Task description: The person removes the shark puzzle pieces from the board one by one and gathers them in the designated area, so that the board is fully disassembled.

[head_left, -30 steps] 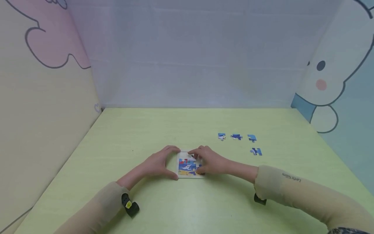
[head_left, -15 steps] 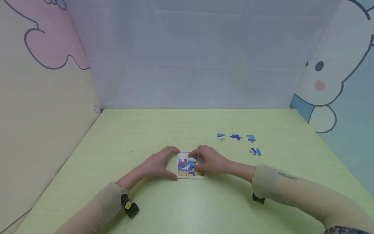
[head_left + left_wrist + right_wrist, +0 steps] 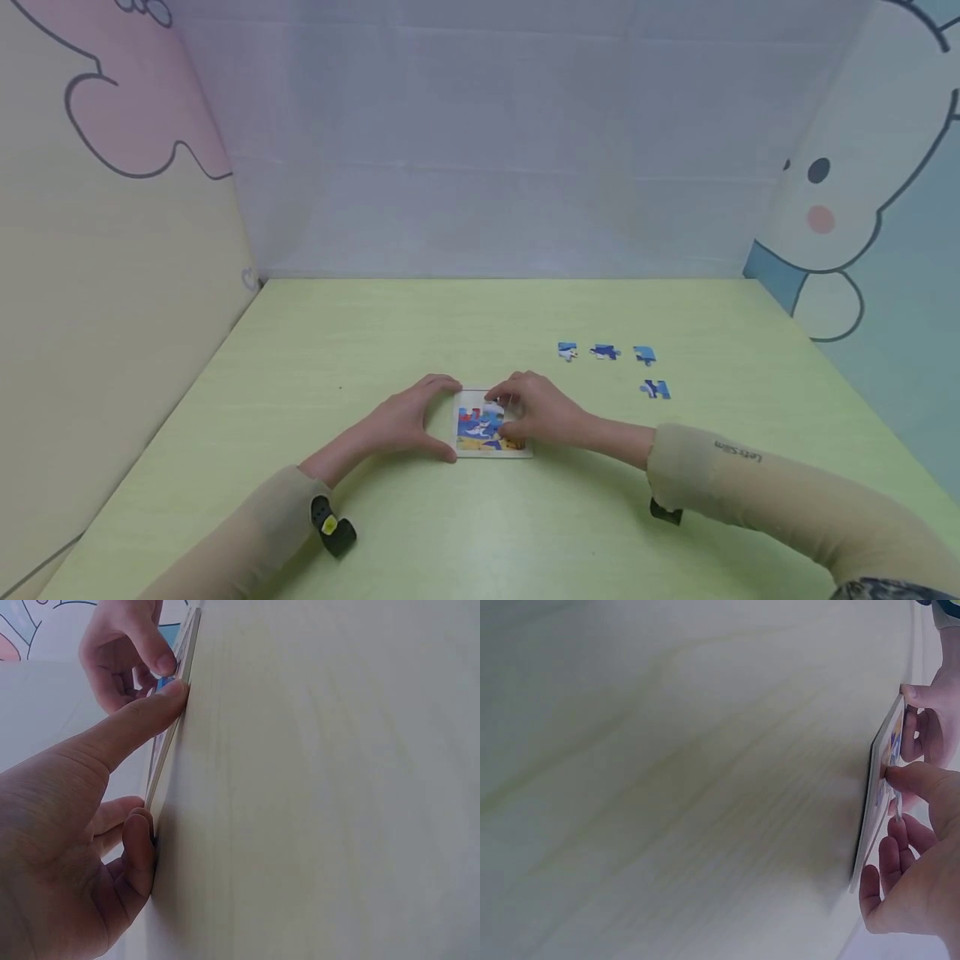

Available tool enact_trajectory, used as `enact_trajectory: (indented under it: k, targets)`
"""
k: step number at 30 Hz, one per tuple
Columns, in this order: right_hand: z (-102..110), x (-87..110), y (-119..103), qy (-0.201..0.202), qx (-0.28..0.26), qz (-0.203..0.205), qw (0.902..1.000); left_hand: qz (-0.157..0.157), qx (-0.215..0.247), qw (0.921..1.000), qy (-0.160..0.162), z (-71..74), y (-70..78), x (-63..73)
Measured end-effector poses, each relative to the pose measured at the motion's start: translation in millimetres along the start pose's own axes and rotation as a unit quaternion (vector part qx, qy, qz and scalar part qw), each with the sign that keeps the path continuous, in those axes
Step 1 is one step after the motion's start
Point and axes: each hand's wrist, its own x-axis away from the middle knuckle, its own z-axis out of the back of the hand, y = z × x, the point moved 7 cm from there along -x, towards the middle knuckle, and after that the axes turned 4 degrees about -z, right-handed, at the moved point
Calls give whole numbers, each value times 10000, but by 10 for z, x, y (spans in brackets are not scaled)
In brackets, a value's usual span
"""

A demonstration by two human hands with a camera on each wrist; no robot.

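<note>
A small jigsaw board (image 3: 480, 454) with a pale rim lies on the table, partly filled with pieces that form a blue, red and yellow sea picture. My left hand (image 3: 405, 419) grips its left side, thumb on the near corner and fingers at the far corner. Over the board's right part, my right hand (image 3: 546, 412) pinches a jigsaw piece (image 3: 898, 806) between thumb and fingers, close over the picture. The fingers cover some of the board's right side in the head view.
Several loose blue-and-white jigsaw pieces lie beyond the right hand, among them one piece (image 3: 567, 352) at the left and another piece (image 3: 656, 389) nearer to me. The pale table (image 3: 360, 317) ends at a plain back wall, with cartoon-printed walls on both sides.
The right hand's thumb has shifted slightly left on the board, and the pinched piece has shifted a little over the picture. The left hand keeps its grip in place.
</note>
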Motion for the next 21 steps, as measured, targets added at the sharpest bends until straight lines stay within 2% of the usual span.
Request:
enact_trajectory:
  k: [11, 16, 21]
  targets:
    - [91, 78, 68, 314, 99, -159, 9993, -20, 18, 10000, 34, -21, -14, -11]
    - [191, 149, 187, 460, 172, -223, 9985, -21, -1, 10000, 36, -21, -7, -8]
    - [299, 211, 313, 720, 347, -91, 9968, -37, -72, 10000, 56, -20, -13, -10]
